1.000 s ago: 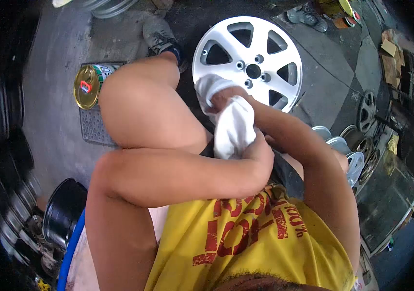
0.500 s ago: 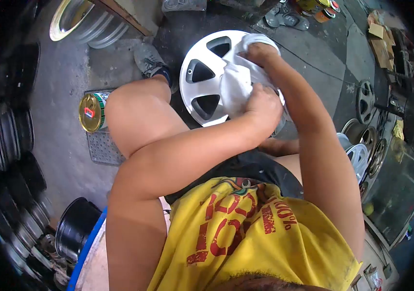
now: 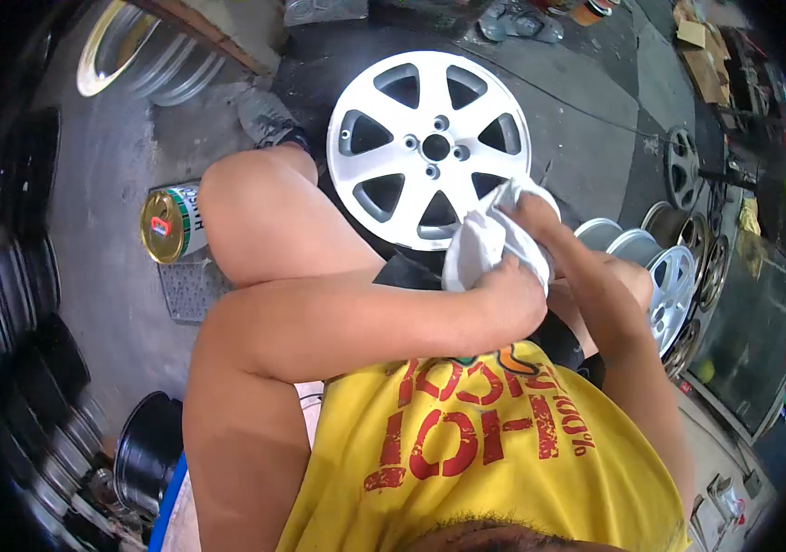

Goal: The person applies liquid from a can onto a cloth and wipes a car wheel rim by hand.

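Observation:
A white cloth (image 3: 476,253) is bunched between my hands, in front of my lap. My left hand (image 3: 511,296) has its fingers closed on the cloth's near side. Gripping its upper right part is my right hand (image 3: 533,221), also closed. Just beyond them lies a silver-white alloy wheel rim (image 3: 422,101), face up, with wide spokes, several bolt holes and a dark centre hole. The cloth overlaps the rim's lower right edge in view; whether it touches the rim I cannot tell.
A tin can (image 3: 165,226) with a gold top stands left of my knee, near a perforated metal plate (image 3: 185,294). More wheel rims (image 3: 674,294) stand on the right, and dark rims (image 3: 149,451) are stacked left. A thin cable (image 3: 586,112) crosses the floor.
Both hands have drawn the cloth off the rim's face, toward my lap and slightly right. The rim's spokes and centre are now uncovered. The view has shifted a little.

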A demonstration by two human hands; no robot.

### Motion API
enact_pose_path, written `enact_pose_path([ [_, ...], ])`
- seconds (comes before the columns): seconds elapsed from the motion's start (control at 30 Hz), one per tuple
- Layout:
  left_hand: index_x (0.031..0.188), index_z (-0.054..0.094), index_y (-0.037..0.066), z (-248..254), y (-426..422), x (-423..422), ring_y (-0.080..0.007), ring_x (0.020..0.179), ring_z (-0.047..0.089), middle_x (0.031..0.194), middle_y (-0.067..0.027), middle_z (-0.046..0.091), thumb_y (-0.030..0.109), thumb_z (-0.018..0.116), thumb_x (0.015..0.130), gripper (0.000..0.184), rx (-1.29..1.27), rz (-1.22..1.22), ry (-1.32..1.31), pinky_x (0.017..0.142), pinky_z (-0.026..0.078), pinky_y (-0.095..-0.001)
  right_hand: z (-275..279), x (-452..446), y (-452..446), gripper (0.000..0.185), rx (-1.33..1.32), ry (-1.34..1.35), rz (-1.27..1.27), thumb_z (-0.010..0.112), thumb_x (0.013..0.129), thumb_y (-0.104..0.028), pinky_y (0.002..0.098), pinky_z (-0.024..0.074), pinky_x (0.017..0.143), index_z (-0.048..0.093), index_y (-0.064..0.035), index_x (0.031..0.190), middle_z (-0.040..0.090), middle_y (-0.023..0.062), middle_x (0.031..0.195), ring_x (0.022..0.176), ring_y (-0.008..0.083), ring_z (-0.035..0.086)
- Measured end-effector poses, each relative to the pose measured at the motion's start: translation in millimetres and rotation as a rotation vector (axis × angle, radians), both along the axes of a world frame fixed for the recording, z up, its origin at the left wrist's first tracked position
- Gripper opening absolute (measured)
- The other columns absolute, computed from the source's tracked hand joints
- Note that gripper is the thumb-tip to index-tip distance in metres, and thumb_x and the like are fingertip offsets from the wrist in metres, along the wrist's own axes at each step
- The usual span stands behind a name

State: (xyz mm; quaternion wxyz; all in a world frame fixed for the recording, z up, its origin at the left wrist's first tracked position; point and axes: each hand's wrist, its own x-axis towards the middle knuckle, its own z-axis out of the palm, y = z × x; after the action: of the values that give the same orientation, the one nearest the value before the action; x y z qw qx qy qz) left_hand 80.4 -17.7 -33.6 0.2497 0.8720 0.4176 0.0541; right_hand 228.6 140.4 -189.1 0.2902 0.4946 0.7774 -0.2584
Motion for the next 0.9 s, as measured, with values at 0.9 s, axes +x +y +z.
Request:
enact_pose_path([
  [0.9,0.114,0.062,0.005,-39,0,-9,-0.0298,0.099,0.069,0.103,-0.0141,0.068,0.012,0.056,0.089,0.026,-0.129,0.035,-0.159,0.085,0.05,-0.044,-31,59,23,0.04,0.274,0.166,-0.387,0.074,0.082,-0.036,0.0456,0.0529,0.089,0.074,0.0004,0.099,0.072,0.0267,0.102,0.1,0.0415,0.07],
])
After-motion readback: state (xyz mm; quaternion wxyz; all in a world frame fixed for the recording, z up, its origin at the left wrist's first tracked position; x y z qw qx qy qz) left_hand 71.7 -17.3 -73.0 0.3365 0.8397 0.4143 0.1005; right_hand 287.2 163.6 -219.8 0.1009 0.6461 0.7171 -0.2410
